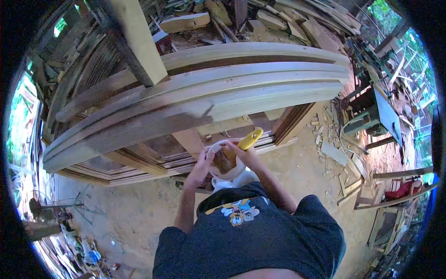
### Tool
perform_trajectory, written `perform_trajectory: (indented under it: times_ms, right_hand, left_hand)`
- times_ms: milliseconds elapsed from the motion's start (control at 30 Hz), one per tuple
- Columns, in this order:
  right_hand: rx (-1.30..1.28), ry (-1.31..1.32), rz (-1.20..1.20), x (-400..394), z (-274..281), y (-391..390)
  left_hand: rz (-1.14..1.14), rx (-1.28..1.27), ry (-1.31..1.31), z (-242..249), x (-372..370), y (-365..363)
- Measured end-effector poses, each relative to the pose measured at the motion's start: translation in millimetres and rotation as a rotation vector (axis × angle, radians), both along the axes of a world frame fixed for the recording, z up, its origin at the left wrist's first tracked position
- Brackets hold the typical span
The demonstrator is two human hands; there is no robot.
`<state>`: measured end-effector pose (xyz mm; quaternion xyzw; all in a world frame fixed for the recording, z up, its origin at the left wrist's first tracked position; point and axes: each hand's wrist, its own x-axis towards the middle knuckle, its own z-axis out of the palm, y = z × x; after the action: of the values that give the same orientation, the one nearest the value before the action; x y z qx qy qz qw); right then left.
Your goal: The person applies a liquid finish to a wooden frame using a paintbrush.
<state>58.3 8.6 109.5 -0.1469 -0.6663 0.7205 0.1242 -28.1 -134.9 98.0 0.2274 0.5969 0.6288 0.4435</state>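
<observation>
My left hand (202, 164) is closed on the side of a round white tub (236, 173), held in front of my body. Inside the tub shows something brown, though I cannot make out how full it is. My right hand (245, 153) grips a paintbrush (251, 138) by its yellow handle, over the tub's right side. The brush's brown bristles point down and left into the tub. Just beyond both hands, a long pale grooved wooden piece (260, 93) stretches across, above a wooden frame (151, 165).
A squared wooden post (139, 44) rises at the upper left against the long pieces. Timber offcuts (186, 22) are piled at the back. On the right stand a machine with a flat metal top (386, 116) and scattered wood scraps (333, 153) on the dirt floor (134, 218).
</observation>
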Motion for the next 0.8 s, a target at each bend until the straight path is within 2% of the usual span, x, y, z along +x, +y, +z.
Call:
perform_trajectory:
  times_ms: [67,100,133,167,200,233,267,333,367,467,533,600,800]
  right_hand:
    - [-0.179,0.021,-0.162,7.9,2.0,4.8]
    - [-0.327,-0.163,-0.211,11.5,17.3,8.7]
    - [-0.325,-0.174,-0.199,14.9,22.4,12.6]
    - [-0.442,-0.140,-0.198,18.4,24.5,16.7]
    - [-0.561,-0.109,-0.199,22.4,26.3,18.6]
    - [-0.482,-0.157,-0.202,27.2,28.0,19.4]
    - [-0.483,-0.178,-0.189,31.5,24.2,18.0]
    - [-0.423,-0.160,-0.023,38.2,9.4,7.8]
    - [-0.453,-0.235,0.065,41.1,2.5,2.1]
    - [-0.457,-0.222,0.094,43.0,-9.3,-6.7]
    - [-0.434,-0.242,0.085,45.7,6.0,3.4]
    - [-0.383,-0.312,0.062,44.3,4.5,14.7]
    - [-0.404,-0.254,0.064,49.0,-2.9,34.2]
  left_hand:
    - [-0.065,-0.073,0.008,25.8,1.2,1.4]
    - [-0.078,-0.064,0.097,29.3,1.6,5.2]
    - [-0.112,-0.114,0.116,37.1,-3.5,4.1]
    - [-0.146,-0.166,0.130,48.4,-9.1,2.7]
    - [-0.088,-0.156,0.492,90.9,-8.6,2.4]
    - [-0.028,-0.147,0.853,143.4,-7.2,1.1]
    - [0.085,0.176,0.743,175.1,-5.1,2.1]
    - [0.161,0.415,0.504,243.8,7.3,4.8]
    - [0.156,0.566,0.445,261.9,10.1,4.5]
    - [0.094,0.913,0.371,255.1,14.3,0.0]
    - [0.087,1.026,0.349,250.8,14.4,0.7]
    - [0.086,1.085,0.341,249.0,11.7,4.6]
    - [0.115,1.156,0.338,253.4,1.6,17.5]
